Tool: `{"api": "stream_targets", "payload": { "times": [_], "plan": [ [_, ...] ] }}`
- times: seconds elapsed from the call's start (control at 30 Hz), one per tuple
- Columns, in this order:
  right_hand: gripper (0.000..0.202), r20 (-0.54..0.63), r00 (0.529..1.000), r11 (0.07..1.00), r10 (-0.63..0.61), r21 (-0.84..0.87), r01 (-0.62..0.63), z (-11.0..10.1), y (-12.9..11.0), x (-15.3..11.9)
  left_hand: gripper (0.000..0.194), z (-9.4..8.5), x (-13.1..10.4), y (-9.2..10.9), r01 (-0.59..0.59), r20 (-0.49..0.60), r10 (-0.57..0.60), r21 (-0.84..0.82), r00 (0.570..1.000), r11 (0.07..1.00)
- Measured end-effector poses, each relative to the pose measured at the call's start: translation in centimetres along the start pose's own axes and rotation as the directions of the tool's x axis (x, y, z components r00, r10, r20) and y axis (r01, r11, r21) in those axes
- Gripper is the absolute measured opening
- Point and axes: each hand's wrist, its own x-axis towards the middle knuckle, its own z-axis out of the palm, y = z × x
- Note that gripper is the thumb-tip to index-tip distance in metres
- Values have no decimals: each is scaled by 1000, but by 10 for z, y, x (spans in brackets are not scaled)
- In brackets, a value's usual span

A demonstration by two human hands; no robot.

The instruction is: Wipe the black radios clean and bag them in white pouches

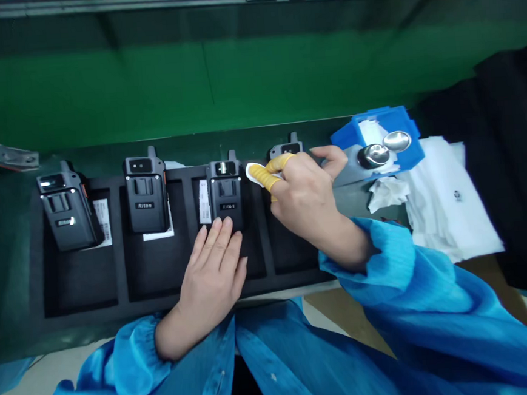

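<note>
My left hand (216, 259) lies flat, fingers stretched out, its fingertips on the lower end of a black handheld radio (225, 191) with a short antenna and a "Riton" label. Just right of that radio's top is my right hand (306, 191), with yellow finger cots (271, 174) on some fingers. Its fingers are closed on a small white wipe (255, 174); I cannot tell whether the wipe touches the radio. Behind this hand, another radio (292, 146) is mostly hidden. Two more radios, one far left (66, 207) and one beside it (146, 200), rest in the black foam tray (119, 251).
Paper labels (103, 219) lie by the radios. To the right are a blue bin (363, 129), a dispenser bottle with a metal top (374, 155), a crumpled tissue (387, 192) and stacked white bags (455, 200). A metal bracket (14, 155) juts in at left.
</note>
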Motion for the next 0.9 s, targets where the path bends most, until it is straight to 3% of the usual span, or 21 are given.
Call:
{"api": "stream_targets", "payload": {
  "times": [0.07, 0.3, 0.47, 0.63, 0.9],
  "plan": [
    [33, 31, 1000, 1000, 4, 9, -5, -7, -9, -6, 31, -1, -2, 0, 0, -8, -1, -33, 1000, 999],
    [33, 10, 981, 980, -196, 28, 195, -8, -43, -9, 32, 2, -7, 1, 3, -56, -3, 8, 998, 1000],
    [31, 74, 967, 969, -244, 52, 241, -9, -37, -15, 33, 4, -7, 0, 14, -63, -14, 1, 998, 1000],
    [34, 47, 983, 983, -179, -22, 180, -9, -30, -22, 30, 3, -6, 0, 11, -45, -11, 6, 999, 1000],
    [34, -111, 967, 973, -231, -40, 228, -2, -46, -5, 33, 4, -6, 0, 13, -64, -13, -1, 998, 1000]
  ]
}}
